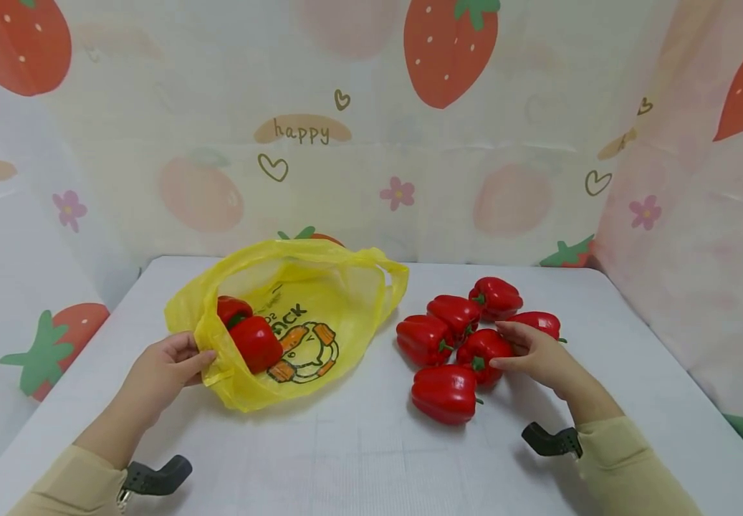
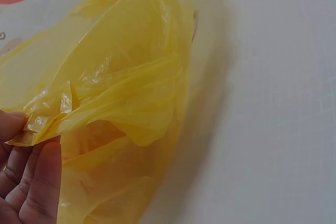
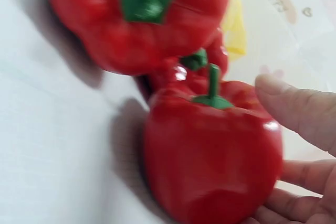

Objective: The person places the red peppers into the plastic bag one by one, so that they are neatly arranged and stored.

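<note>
My left hand [image 1: 174, 362] pinches the near-left rim of a yellow plastic bag [image 1: 352, 301], thumb over the film and fingers behind it. The bag lies on its side, mouth facing me, with red bell peppers [image 1: 256, 345] inside and a cartoon duck print. In the left wrist view, bunched yellow film [image 2: 105, 98] sits between thumb and fingers. My right hand [image 1: 542, 357] holds a red bell pepper [image 1: 482, 351] from its right side. The right wrist view shows the thumb at the top edge of that pepper [image 3: 212, 161], fingers along its side.
Several more red bell peppers cluster around the right hand, one nearest [image 1: 445, 394], one at the back [image 1: 496, 298] and one behind the fingers [image 1: 539, 324]. All rest on a white table [image 1: 358, 459]. A strawberry-print curtain [image 1: 371, 186] stands behind it.
</note>
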`<state>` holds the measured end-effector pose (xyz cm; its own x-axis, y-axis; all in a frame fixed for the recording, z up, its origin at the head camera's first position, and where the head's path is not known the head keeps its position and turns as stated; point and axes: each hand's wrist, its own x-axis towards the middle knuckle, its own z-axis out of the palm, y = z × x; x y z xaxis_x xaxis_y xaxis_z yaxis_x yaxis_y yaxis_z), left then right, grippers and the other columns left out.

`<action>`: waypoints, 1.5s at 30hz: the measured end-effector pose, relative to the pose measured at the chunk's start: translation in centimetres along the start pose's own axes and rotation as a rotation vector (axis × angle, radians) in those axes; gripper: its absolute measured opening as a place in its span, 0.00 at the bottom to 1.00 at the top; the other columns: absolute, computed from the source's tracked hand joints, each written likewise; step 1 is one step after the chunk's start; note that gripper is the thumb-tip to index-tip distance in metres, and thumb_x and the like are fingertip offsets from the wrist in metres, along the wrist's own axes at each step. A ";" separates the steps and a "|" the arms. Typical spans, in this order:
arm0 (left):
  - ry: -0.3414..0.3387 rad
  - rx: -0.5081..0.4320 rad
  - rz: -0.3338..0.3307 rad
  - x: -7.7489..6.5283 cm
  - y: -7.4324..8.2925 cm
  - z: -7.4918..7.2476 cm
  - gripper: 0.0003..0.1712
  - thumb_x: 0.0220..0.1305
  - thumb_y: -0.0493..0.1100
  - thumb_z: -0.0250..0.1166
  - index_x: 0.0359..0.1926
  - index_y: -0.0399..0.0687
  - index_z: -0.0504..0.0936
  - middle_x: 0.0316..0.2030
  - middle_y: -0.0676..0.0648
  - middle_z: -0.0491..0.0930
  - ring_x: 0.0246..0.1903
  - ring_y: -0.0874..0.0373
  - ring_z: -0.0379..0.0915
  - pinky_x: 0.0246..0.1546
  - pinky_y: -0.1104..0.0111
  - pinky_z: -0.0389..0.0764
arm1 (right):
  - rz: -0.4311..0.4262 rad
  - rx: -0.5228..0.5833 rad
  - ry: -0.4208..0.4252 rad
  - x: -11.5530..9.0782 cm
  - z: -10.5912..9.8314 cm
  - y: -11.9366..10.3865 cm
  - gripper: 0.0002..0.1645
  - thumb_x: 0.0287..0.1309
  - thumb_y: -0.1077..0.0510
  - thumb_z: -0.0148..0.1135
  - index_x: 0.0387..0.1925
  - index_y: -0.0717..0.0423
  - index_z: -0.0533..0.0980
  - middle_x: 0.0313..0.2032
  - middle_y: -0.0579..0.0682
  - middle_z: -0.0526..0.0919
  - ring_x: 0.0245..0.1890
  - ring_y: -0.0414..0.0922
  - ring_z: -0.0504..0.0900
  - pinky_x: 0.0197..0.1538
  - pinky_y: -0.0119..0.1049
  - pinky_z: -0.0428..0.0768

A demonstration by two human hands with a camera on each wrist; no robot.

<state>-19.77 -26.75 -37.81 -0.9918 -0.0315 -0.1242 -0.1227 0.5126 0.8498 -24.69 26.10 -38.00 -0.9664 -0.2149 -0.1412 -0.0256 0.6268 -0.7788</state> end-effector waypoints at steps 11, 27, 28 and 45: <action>0.005 -0.003 0.019 -0.1 0.1 -0.1 0.25 0.61 0.55 0.58 0.49 0.39 0.72 0.42 0.42 0.78 0.38 0.55 0.77 0.39 0.69 0.80 | 0.031 0.027 -0.009 -0.2 1.0 0.9 0.50 0.46 0.46 0.68 0.66 0.55 0.56 0.61 0.63 0.63 0.61 0.62 0.62 0.54 0.52 0.72; 0.002 -0.015 -0.010 0.1 -0.2 0.1 0.28 0.60 0.57 0.59 0.51 0.40 0.71 0.44 0.42 0.78 0.39 0.56 0.77 0.40 0.68 0.80 | 0.058 0.068 -0.069 -0.4 1.4 1.6 0.56 0.41 0.47 0.72 0.67 0.58 0.52 0.63 0.64 0.60 0.62 0.63 0.58 0.55 0.53 0.72; 0.001 -0.015 -0.010 0.1 -0.3 0.1 0.28 0.60 0.57 0.59 0.51 0.40 0.71 0.44 0.42 0.78 0.39 0.56 0.77 0.40 0.68 0.80 | 0.056 0.064 -0.062 -0.4 1.5 1.6 0.55 0.41 0.47 0.72 0.66 0.58 0.53 0.62 0.64 0.61 0.62 0.62 0.59 0.54 0.53 0.72; 0.001 -0.014 -0.002 0.1 -0.2 0.1 0.27 0.60 0.57 0.59 0.50 0.40 0.71 0.44 0.42 0.78 0.39 0.55 0.77 0.41 0.67 0.80 | 0.037 0.001 0.019 -0.6 0.6 1.3 0.53 0.42 0.45 0.71 0.64 0.61 0.55 0.60 0.65 0.64 0.58 0.62 0.64 0.53 0.53 0.73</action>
<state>-19.87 -26.74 -38.06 -0.9915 -0.0339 -0.1254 -0.1255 0.5008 0.8564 -23.95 26.58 -39.33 -0.9714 -0.1772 -0.1578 0.0103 0.6329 -0.7741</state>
